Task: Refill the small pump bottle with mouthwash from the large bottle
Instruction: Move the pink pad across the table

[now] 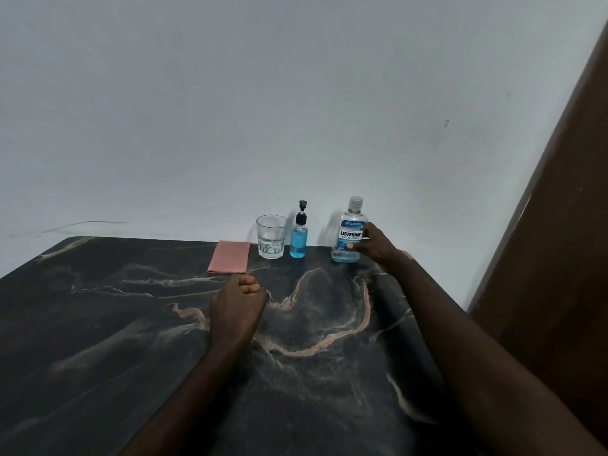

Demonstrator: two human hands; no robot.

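The large clear mouthwash bottle (349, 232) stands upright at the back of the dark marble table (131, 340), its clear cap on and a little blue liquid at the bottom. My right hand (375, 243) is wrapped around its right side. To its left stands the small pump bottle (298, 236), with a black pump head and blue liquid filling most of it. My left hand (238, 299) rests on the table in front of them, fingers curled shut, holding nothing.
A clear drinking glass (271, 236) stands just left of the pump bottle. A folded pink cloth (229, 257) lies left of the glass. A white wall rises behind the table and a brown wooden panel (552, 258) stands at the right.
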